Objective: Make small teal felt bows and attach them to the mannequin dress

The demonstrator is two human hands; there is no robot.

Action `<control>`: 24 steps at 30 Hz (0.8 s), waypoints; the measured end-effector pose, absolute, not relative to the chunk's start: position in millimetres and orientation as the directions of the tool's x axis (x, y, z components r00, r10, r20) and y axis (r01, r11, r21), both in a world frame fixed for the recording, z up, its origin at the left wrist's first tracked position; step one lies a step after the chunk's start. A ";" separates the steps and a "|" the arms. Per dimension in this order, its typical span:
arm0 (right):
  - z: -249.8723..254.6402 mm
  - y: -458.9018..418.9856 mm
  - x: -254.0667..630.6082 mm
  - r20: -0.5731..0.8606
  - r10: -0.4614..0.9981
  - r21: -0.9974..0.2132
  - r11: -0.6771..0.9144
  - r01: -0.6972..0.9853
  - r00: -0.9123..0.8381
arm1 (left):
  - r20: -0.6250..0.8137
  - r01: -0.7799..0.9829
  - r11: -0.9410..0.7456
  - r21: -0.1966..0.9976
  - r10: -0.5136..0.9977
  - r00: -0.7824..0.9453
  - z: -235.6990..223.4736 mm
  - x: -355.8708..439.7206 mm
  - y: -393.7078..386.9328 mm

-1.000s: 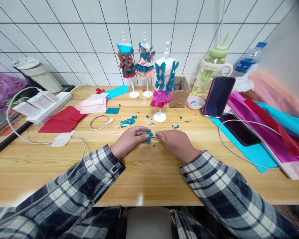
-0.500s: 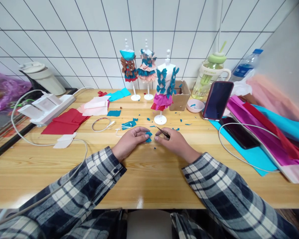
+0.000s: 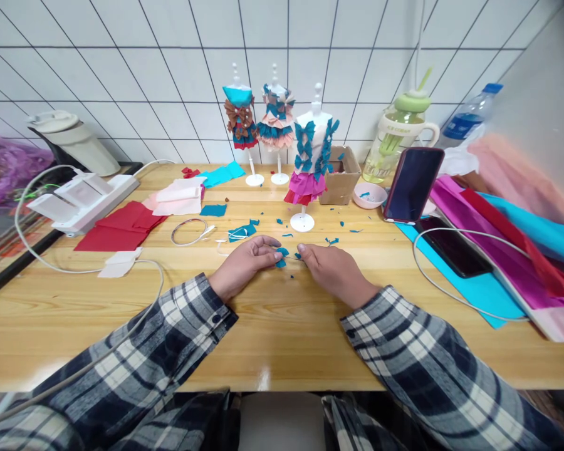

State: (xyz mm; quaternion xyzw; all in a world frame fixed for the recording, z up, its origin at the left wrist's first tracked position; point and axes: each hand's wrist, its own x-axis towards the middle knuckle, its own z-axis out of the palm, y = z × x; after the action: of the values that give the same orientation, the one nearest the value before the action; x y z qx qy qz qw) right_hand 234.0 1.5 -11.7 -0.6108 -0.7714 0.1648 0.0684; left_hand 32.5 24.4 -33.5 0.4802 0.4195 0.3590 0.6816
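Note:
My left hand (image 3: 250,258) pinches a small teal piece of crepe paper (image 3: 281,257) between thumb and fingertips, low over the wooden table. Facing it, my right hand (image 3: 339,270) is closed, its thumb on top. A thin line like a thread or wire runs between the two hands, and a teal bit shows at the right fingertips; what the right fingers grip is mostly hidden. Behind the hands stands a small white dress-form (image 3: 316,144) with teal bows and a magenta ruffled skirt. A teal sheet (image 3: 242,231) and several scraps lie around.
Two more dressed forms (image 3: 239,119) stand behind, near a cardboard box (image 3: 341,181) and pink bowl (image 3: 369,195). Right are a propped phone (image 3: 413,185), a flat phone (image 3: 454,246) and coloured sheets (image 3: 493,250). Left are red paper (image 3: 122,227), a power strip (image 3: 94,203) and cables.
The dark pointed tool seen in my right hand is no longer visible. That hand has turned and its fingers have closed nearer the teal piece. My left hand keeps its hold.

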 end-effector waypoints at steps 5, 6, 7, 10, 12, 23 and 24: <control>-9.0 0.8 232.3 -0.109 0.963 -0.281 0.206 0.937 -0.244 | -0.230 -0.054 0.272 0.961 0.890 0.394 -34.6 32.0 24.5; -8.8 0.7 232.2 -0.114 0.964 -0.270 0.204 0.941 -0.241 | -0.228 -0.055 0.271 0.961 0.890 0.394 -34.3 32.1 24.3; -8.6 0.5 232.1 -0.116 0.964 -0.258 0.201 0.945 -0.237 | -0.227 -0.058 0.270 0.961 0.891 0.394 -34.0 32.3 24.2; -8.3 0.2 231.5 -0.112 0.966 -0.233 0.201 0.951 -0.232 | -0.225 -0.054 0.267 0.962 0.891 0.394 -33.3 32.6 23.8; -8.1 0.2 231.0 -0.112 0.967 -0.224 0.202 0.953 -0.231 | -0.227 -0.047 0.266 0.963 0.892 0.392 -32.9 32.6 23.7; -9.4 0.6 230.2 -0.147 0.958 -0.280 0.200 0.939 -0.248 | -0.234 -0.017 0.263 0.965 0.887 0.399 -32.0 33.0 23.4; -9.7 0.7 230.2 -0.147 0.957 -0.279 0.201 0.939 -0.249 | -0.236 -0.008 0.260 0.966 0.886 0.400 -31.7 33.0 23.3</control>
State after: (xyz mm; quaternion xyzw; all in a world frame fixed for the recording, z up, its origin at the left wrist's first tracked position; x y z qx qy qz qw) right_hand 230.2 0.7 -9.7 -0.6122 -0.7744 0.1570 0.0291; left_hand 33.0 23.3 -31.7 0.5072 0.4328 0.3356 0.6655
